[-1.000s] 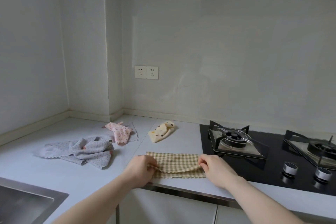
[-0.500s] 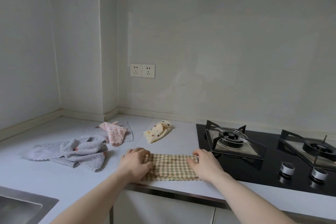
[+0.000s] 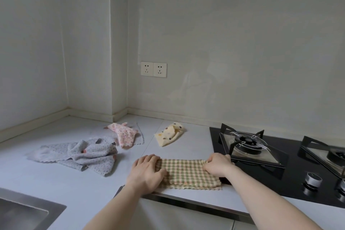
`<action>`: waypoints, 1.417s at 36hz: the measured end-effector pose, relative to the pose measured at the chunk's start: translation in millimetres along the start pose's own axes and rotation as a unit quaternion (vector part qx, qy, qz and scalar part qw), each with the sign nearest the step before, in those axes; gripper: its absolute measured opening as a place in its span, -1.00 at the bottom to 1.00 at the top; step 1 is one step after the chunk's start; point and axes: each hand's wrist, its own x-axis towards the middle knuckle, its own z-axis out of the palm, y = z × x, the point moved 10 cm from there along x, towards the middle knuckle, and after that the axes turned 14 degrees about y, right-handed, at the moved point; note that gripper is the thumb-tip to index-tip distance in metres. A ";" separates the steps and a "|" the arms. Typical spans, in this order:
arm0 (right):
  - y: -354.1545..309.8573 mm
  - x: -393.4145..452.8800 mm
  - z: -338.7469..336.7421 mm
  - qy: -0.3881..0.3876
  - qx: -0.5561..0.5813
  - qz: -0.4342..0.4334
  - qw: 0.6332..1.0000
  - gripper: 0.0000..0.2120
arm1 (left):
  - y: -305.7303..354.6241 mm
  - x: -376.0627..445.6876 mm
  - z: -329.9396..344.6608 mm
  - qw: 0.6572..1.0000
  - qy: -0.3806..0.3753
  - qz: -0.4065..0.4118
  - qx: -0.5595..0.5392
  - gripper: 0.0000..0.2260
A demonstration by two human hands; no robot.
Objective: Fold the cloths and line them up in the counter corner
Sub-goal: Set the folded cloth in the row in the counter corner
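sink (image 3: 22,211): cut off by left and bottom edges | second burner (image 3: 330,153), right of the first: cut off by right edge | checked cloth (image 3: 186,170): both ends hidden under hands | right hand (image 3: 217,163) fingers: curled out of sight

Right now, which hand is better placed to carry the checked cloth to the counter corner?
Left, probably. The left hand rests on the checked cloth on its corner-facing end; the right hand pinches the end beside the stove, farther away.
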 end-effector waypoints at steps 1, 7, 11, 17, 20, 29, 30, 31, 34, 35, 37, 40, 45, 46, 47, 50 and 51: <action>-1.6 0.6 -2.7 0.000 0.024 -0.001 1.000 -0.84 | -0.3 -0.2 -0.7 1.000 0.002 -0.002 -0.004 -0.48; -16.5 -5.1 -36.1 0.040 0.135 -0.001 0.990 -0.87 | -1.4 -1.0 -1.8 1.000 0.005 -0.003 -0.022 -0.48; -25.0 -4.1 -47.4 0.055 0.187 0.025 0.980 -0.76 | -3.4 -1.1 -3.5 0.999 0.008 -0.018 -0.045 -0.50; -62.4 -10.6 -40.7 0.009 0.262 0.028 0.965 -0.87 | -7.9 0.8 -13.3 0.992 0.036 -0.049 -0.106 -0.62; -82.7 -14.9 -30.8 -0.020 0.299 0.034 0.954 -0.94 | -13.2 1.8 -16.3 0.986 0.041 -0.070 -0.148 -0.65; -123.8 -32.4 8.3 -0.072 0.386 0.060 0.918 -0.90 | -19.3 1.8 -23.6 0.963 0.060 -0.108 -0.239 -0.68; -125.2 -34.5 13.1 -0.081 0.377 0.060 0.921 -0.87 | -19.8 2.0 -23.4 0.962 0.061 -0.108 -0.242 -0.68; -125.8 -35.7 17.8 -0.091 0.366 0.057 0.924 -0.81 | -20.0 2.1 -23.3 0.961 0.062 -0.108 -0.245 -0.68; -123.2 -34.2 22.5 -0.091 0.357 0.049 0.929 -0.83 | -21.2 3.1 -22.8 0.960 0.066 -0.114 -0.247 -0.69; -119.3 -30.5 19.7 -0.072 0.356 0.046 0.930 -0.87 | -22.0 3.2 -22.1 0.960 0.065 -0.120 -0.244 -0.69; -107.6 -18.9 9.9 -0.007 0.330 0.033 0.944 -0.83 | -22.6 3.3 -19.4 0.963 0.062 -0.123 -0.233 -0.64; -93.0 -8.8 3.2 0.042 0.234 -0.004 0.971 -0.65 | -19.1 3.5 -17.8 0.974 0.060 -0.105 -0.193 -0.56; -70.4 -8.0 29.0 -0.028 0.233 0.038 0.971 -0.37 | -8.5 3.6 -18.0 0.990 0.049 -0.059 -0.115 -0.49; -69.0 -6.7 32.6 -0.033 0.235 0.040 0.971 -0.36 | -8.0 3.4 -17.6 0.991 0.046 -0.056 -0.111 -0.47; -68.7 -5.8 35.0 -0.037 0.241 0.042 0.969 -0.36 | -8.3 3.3 -16.8 0.992 0.042 -0.056 -0.110 -0.46; -72.5 -8.4 39.6 -0.069 0.249 0.050 0.965 -0.49 | -8.9 3.0 -14.6 0.992 0.030 -0.055 -0.109 -0.44; -73.1 -8.8 39.7 -0.077 0.242 0.050 0.966 -0.56 | -9.2 2.7 -14.2 0.992 0.027 -0.055 -0.111 -0.43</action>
